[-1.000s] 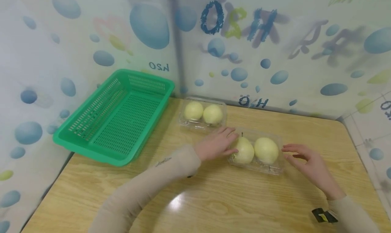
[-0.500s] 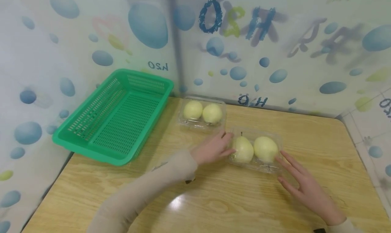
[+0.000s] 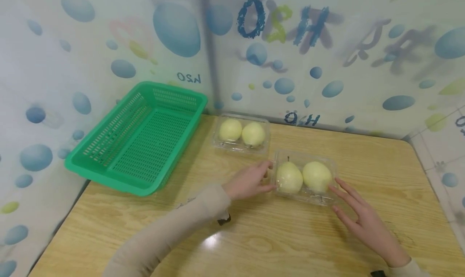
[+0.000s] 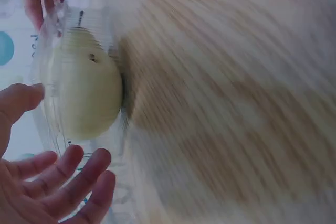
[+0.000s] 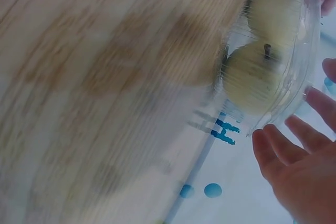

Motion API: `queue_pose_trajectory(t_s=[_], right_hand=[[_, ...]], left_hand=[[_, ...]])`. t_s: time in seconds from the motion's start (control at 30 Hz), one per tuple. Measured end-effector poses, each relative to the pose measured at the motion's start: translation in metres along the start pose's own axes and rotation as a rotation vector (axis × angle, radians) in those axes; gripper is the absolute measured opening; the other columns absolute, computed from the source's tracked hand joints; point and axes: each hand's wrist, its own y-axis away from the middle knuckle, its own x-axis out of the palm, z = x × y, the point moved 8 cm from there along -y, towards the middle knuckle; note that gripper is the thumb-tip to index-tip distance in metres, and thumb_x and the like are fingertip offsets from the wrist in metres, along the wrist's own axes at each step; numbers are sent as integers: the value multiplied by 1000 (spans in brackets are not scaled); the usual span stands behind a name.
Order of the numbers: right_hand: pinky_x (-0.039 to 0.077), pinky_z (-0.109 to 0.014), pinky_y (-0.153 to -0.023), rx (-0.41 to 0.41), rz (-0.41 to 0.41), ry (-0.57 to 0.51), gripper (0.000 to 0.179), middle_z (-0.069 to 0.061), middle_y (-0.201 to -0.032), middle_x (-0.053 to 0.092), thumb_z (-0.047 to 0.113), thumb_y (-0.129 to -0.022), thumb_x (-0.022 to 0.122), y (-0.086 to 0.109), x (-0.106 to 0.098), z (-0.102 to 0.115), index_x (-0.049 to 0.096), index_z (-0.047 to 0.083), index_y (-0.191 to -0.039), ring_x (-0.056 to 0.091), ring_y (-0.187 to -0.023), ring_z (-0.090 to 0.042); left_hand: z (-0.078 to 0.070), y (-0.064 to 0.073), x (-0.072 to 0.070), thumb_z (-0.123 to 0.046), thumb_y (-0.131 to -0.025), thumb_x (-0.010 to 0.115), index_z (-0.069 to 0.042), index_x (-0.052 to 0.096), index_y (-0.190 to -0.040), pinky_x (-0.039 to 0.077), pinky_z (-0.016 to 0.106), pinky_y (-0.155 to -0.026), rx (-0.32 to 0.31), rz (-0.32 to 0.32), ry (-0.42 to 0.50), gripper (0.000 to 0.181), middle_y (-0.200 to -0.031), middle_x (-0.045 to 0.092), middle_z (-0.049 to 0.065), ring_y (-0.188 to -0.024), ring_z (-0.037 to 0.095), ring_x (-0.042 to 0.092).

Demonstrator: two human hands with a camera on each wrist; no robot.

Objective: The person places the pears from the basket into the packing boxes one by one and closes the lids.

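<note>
A clear plastic box (image 3: 302, 157) with two pale yellow pears (image 3: 317, 177) lies on the table, right of centre. At its left end is my left hand (image 3: 250, 180), its fingers loosely bent and spread, holding nothing. In the left wrist view, thumb and fingers of that hand (image 4: 58, 187) stand around the near end of the box, a pear (image 4: 86, 90) showing through the plastic. My right hand (image 3: 363, 218) is at the front right corner, fingers extended, the fingertips at the box wall. The right wrist view shows that hand (image 5: 310, 166) with relaxed fingers beside the box (image 5: 286, 95).
Behind and to the left, a second clear box (image 3: 232, 148) with two pears (image 3: 253, 134) sits near the wall. A green slotted plastic basket (image 3: 170, 160) stands at the table's left. Patterned walls (image 3: 232, 67) close off the back and sides of the wooden table (image 3: 254, 244).
My left hand has drawn back left from the top of the front box. My right hand has shifted toward the viewer to its front right corner, with fingers straighter. The box has barely moved.
</note>
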Motion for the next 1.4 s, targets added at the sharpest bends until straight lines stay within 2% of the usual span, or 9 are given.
queue_pose_trajectory(t_s=[0.2, 0.33, 0.47, 0.67, 0.9, 1.07, 1.17, 1.3, 1.4], right_hand=[[24, -5, -99, -4, -28, -23, 65, -22, -146, 38, -14, -74, 72, 1, 0, -2, 54, 0, -134, 29, -136, -4], [30, -5, -95, 9, -93, -53, 66, -25, -143, 39, -17, -69, 72, 2, -1, -3, 57, 0, -131, 35, -131, -6], [40, -6, -86, 60, -123, -116, 69, -26, -137, 39, -23, -71, 68, 3, 0, -7, 49, -4, -134, 40, -121, -3], [42, -5, -77, 241, -130, -147, 55, -24, -120, 52, -13, -86, 60, 7, 0, -22, 40, -7, -138, 48, -102, 8], [52, -18, -68, 531, -6, -250, 40, -28, -112, 61, 10, -101, 50, 17, 10, -43, 43, -12, -134, 57, -88, 5], [54, -22, -74, 670, 31, -470, 42, -12, -104, 67, 18, -105, 43, 23, 21, -50, 42, -14, -132, 63, -89, -3], [56, -25, -77, 686, -3, -751, 32, -3, -101, 67, 15, -104, 44, 25, 28, -51, 47, -6, -129, 66, -91, -10], [55, -30, -83, 715, -48, -1154, 18, -5, -103, 66, 10, -103, 45, 29, 36, -50, 57, 10, -117, 67, -95, -19], [55, -31, -84, 762, -69, -1276, 19, -6, -103, 68, 9, -103, 46, 32, 39, -51, 61, 15, -112, 68, -95, -20]], left_hand=[[14, -1, 11, -26, -87, 73, -7, 61, -89, 48, 21, -59, -217, 80, 345, 23, -78, 61, 1, -67, 11, 55], [14, -1, 17, -18, -89, 69, -6, 62, -73, 43, 20, -51, -290, 131, 497, 21, -67, 59, 1, -57, 9, 50], [12, -2, 17, -16, -89, 69, -1, 63, -72, 40, 19, -49, -315, 134, 529, 23, -66, 60, 5, -55, 8, 47], [11, -3, 20, -14, -90, 67, 4, 64, -76, 40, 18, -48, -322, 138, 546, 23, -73, 65, 14, -55, 8, 47], [11, -3, 22, -11, -89, 68, 3, 63, -73, 42, 19, -49, -314, 107, 597, 22, -73, 65, 17, -55, 10, 48], [17, -1, 34, -5, -90, 65, 3, 63, -79, 54, 25, -61, -370, 92, 819, 14, -73, 65, 8, -65, 14, 59], [19, 2, 42, 1, -90, 62, 7, 63, -87, 57, 31, -70, -408, 84, 998, 8, -81, 68, 14, -74, 20, 66], [20, 5, 48, 6, -91, 58, 10, 59, -97, 58, 36, -76, -464, 73, 1192, 8, -92, 69, 25, -85, 31, 70], [22, 7, 49, 7, -90, 57, 7, 55, -100, 57, 36, -78, -500, 50, 1273, 10, -94, 68, 26, -88, 33, 69]])
